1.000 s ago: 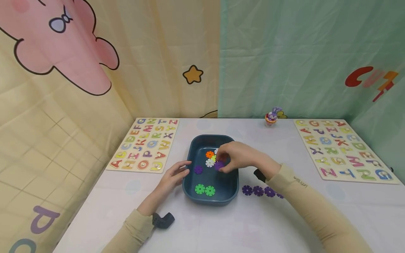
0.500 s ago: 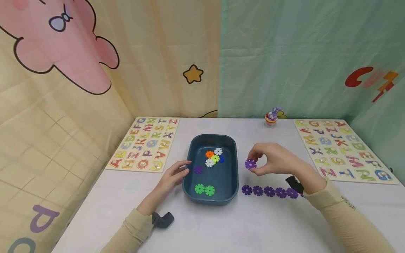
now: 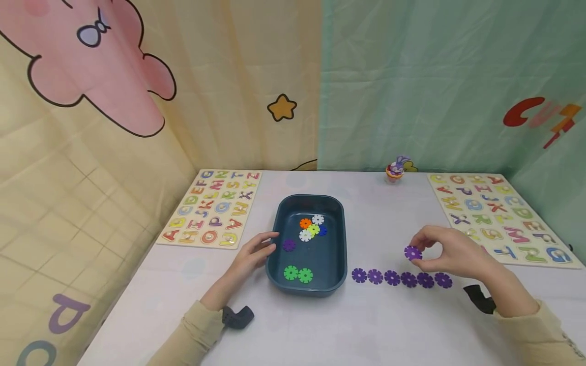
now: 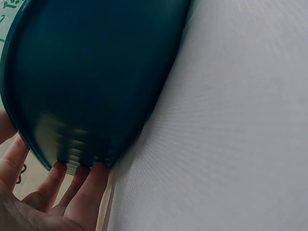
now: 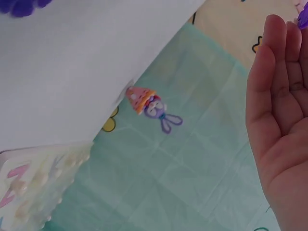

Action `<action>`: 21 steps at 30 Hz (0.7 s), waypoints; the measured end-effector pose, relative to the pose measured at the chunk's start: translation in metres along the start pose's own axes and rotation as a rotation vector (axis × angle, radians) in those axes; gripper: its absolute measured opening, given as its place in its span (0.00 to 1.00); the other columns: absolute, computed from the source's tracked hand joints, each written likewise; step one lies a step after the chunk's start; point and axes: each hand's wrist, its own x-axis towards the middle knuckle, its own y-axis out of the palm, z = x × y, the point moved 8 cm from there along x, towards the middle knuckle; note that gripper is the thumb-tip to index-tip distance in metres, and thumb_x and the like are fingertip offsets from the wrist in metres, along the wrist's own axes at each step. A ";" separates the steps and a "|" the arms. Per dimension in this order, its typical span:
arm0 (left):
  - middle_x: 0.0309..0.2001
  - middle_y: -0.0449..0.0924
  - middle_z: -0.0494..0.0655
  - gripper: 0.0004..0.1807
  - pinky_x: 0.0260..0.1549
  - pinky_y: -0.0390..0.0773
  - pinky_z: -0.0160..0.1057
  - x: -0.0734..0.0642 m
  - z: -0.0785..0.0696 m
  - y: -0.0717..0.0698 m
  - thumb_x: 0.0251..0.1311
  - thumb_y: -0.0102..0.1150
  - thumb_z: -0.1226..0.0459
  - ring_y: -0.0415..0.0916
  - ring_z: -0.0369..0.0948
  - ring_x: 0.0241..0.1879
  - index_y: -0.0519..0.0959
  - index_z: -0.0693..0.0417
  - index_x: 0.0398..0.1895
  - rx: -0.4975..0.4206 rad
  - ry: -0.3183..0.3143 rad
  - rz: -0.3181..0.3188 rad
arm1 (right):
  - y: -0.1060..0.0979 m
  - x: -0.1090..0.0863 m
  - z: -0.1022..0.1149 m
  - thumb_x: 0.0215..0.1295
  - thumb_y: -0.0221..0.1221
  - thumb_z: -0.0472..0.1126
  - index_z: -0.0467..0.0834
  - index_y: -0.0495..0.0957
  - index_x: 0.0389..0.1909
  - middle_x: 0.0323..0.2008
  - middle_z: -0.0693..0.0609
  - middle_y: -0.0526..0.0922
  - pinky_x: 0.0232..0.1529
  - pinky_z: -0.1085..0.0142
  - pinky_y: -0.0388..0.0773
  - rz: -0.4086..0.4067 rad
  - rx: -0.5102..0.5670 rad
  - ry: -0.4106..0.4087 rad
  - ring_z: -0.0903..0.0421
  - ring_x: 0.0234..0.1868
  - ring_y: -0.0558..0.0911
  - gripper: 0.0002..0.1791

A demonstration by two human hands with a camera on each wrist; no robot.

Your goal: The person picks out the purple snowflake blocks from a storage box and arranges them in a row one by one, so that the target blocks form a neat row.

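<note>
My right hand [image 3: 453, 250] pinches a purple snowflake disc [image 3: 412, 253] between thumb and fingers, held over the right part of a row of purple snowflake discs [image 3: 392, 278] on the table. A bit of the held disc [image 5: 303, 17] shows at the fingertips in the right wrist view. With its fingertips against the wall of a dark blue tray [image 3: 328, 262], my left hand [image 3: 249, 256] stays on the tray's left side. Inside are two green discs [image 3: 290, 273], a purple disc [image 3: 289, 245], and a cluster of white, orange, yellow and blue ones [image 3: 313, 229].
Wooden alphabet boards lie at the left [image 3: 208, 208] and right [image 3: 499, 218] of the white table. A small rabbit figure [image 3: 394, 170] stands at the back edge, before a printed curtain [image 3: 412, 76].
My right hand took the purple disc out of the tray and carried it right, over the row of discs. The left hand stayed on the tray.
</note>
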 end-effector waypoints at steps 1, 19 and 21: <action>0.65 0.65 0.44 0.23 0.58 0.64 0.58 0.000 0.000 0.000 0.62 0.57 0.51 0.59 0.50 0.66 0.72 0.44 0.60 -0.003 -0.001 0.001 | -0.001 -0.005 -0.005 0.45 0.73 0.46 0.54 0.77 0.34 0.32 0.68 0.76 0.36 0.66 0.79 -0.006 0.001 0.010 0.65 0.36 0.76 0.16; 0.65 0.65 0.43 0.24 0.58 0.64 0.58 0.000 0.000 0.000 0.60 0.58 0.50 0.59 0.50 0.66 0.73 0.42 0.59 -0.004 -0.009 -0.004 | -0.004 -0.066 -0.082 0.46 0.73 0.46 0.42 0.79 0.39 0.33 0.55 0.80 0.34 0.72 0.77 -0.018 0.064 0.289 0.71 0.33 0.75 0.21; 0.65 0.65 0.42 0.23 0.58 0.64 0.58 0.000 0.000 0.000 0.61 0.58 0.51 0.59 0.50 0.66 0.73 0.42 0.59 -0.005 -0.008 -0.005 | -0.001 -0.069 -0.089 0.46 0.73 0.45 0.41 0.79 0.39 0.33 0.55 0.80 0.33 0.73 0.77 -0.004 0.072 0.299 0.71 0.32 0.75 0.20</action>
